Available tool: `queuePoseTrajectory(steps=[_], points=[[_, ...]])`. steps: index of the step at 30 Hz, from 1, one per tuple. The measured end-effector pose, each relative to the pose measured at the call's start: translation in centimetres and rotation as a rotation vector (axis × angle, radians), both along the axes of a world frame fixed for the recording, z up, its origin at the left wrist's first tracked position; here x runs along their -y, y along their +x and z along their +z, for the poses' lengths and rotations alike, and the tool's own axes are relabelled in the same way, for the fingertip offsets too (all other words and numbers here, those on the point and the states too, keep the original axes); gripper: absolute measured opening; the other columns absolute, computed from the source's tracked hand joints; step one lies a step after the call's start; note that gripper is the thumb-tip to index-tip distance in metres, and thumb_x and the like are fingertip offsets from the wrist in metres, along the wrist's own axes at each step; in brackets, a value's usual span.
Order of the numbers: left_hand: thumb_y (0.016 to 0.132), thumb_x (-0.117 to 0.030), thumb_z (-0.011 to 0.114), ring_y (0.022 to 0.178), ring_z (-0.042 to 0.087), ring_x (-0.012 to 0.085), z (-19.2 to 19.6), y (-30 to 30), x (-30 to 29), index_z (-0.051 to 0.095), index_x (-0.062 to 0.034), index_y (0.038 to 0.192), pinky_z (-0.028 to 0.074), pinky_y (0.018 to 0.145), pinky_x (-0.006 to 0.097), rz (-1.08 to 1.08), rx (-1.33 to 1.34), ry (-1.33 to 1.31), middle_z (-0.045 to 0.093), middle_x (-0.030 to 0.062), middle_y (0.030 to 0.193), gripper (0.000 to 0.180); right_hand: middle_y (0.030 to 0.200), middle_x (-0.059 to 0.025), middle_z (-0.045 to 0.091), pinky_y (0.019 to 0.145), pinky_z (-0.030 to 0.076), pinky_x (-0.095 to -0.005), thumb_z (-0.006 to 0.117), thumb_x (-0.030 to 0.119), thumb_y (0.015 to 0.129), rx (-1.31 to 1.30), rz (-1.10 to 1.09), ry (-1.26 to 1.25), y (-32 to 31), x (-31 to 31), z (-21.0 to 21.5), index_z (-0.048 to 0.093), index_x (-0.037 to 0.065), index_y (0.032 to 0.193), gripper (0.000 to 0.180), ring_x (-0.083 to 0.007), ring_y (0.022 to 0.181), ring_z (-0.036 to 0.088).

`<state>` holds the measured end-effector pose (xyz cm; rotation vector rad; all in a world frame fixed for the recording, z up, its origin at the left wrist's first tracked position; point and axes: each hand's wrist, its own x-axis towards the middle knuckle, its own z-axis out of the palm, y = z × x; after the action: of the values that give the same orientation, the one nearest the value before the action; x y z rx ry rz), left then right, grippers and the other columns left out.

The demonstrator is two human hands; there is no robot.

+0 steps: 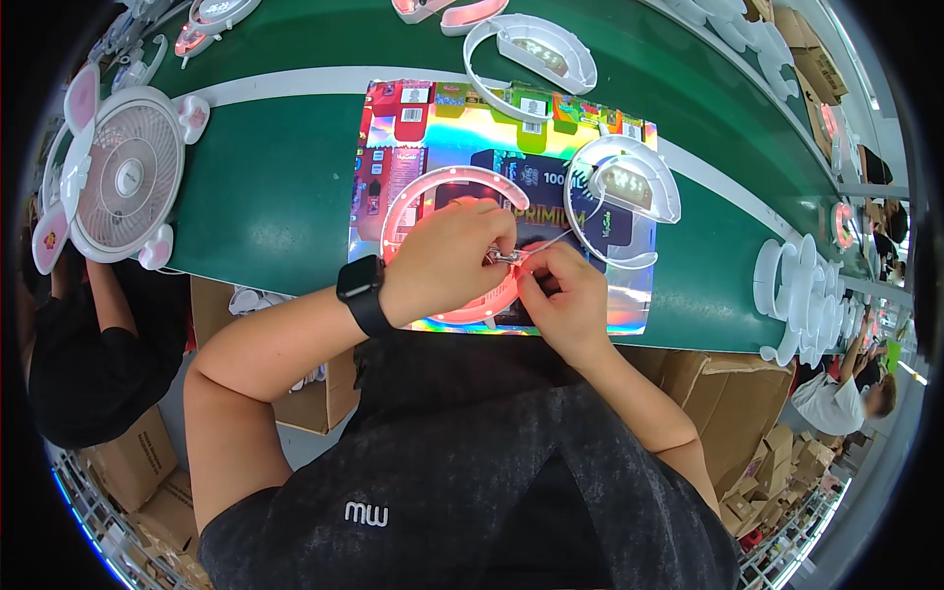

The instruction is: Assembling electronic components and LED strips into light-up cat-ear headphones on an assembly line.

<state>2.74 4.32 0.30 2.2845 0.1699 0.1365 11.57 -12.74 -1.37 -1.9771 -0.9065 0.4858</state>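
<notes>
A pink ring-shaped part (405, 202) with small glowing lights lies on a shiny printed card sheet (629, 295). My left hand (447, 258), with a dark watch on its wrist, reaches over the ring, its fingers closed on a small metal tool (505, 257) whose kind is mostly hidden. Beside it, my right hand (568, 300) pinches a thin pale wire (556, 240) at the tool's tip. That wire runs up toward a white curved part with a light board (629, 185), at the sheet's right side. The pinched wire end is hidden by fingertips.
Another white curved part (551, 54) overlaps the sheet's far edge. To the left, a white fan with pink ears (128, 177) stands at the green table (265, 231). Several white curved parts (801, 295) are stacked at right. Cardboard boxes (723, 403) sit below the near edge.
</notes>
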Motion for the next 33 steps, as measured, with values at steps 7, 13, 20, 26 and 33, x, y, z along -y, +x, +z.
queuePoseTrajectory(steps=[7,13,20,26,33], points=[[0.075,-0.009,0.065,0.081,0.06,0.0293,-0.8,0.7,-0.4,0.055,-0.0038,0.088,0.047,0.07,0.041,-0.058,-0.129,-0.089,0.057,0.0111,0.082,0.017,0.08,-0.0068,0.063,0.054,0.048,-0.0335,0.069,0.006,0.075,0.127,0.007,0.036,0.0,-0.2,-0.3,0.063,0.006,0.081,0.008,-0.0247,0.064,0.063],[0.075,-0.006,0.064,0.084,0.059,0.0305,-1.2,1.0,0.2,0.055,-0.004,0.087,0.047,0.07,0.041,-0.008,-0.107,-0.055,0.058,0.0112,0.082,0.015,0.091,-0.0069,0.065,0.058,0.051,-0.035,0.07,0.009,0.076,0.313,0.086,0.016,0.2,0.3,0.2,0.066,0.007,0.088,0.012,-0.0256,0.071,0.065],[0.074,-0.005,0.063,0.082,0.059,0.0318,-1.4,1.8,0.8,0.054,-0.0048,0.087,0.046,0.068,0.043,-0.016,-0.141,-0.01,0.059,0.0113,0.082,0.015,0.113,-0.0132,0.062,0.063,0.054,-0.0337,0.07,0.015,0.078,0.641,0.289,-0.166,0.3,1.4,1.4,0.067,0.004,0.098,0.022,-0.0259,0.081,0.066],[0.071,-0.005,0.063,0.08,0.058,0.035,-2.5,1.5,0.4,0.053,-0.0035,0.089,0.044,0.069,0.044,-0.082,0.036,-0.069,0.057,0.0149,0.08,0.02,0.114,-0.0127,0.063,0.065,0.056,-0.0366,0.072,0.012,0.076,0.619,0.411,-0.073,1.9,2.1,1.8,0.067,0.006,0.1,0.026,-0.0274,0.086,0.067],[0.071,0.003,0.065,0.075,0.057,0.0246,-0.8,1.2,0.5,0.06,-0.0023,0.101,0.046,0.068,0.036,0.019,-0.125,-0.169,0.055,0.0093,0.078,0.031,0.115,-0.018,0.065,0.092,0.048,-0.0462,0.07,0.022,0.083,1.107,-0.639,-0.405,19.5,15.5,3.4,0.063,0.004,0.119,0.041,-0.0376,0.103,0.062]])
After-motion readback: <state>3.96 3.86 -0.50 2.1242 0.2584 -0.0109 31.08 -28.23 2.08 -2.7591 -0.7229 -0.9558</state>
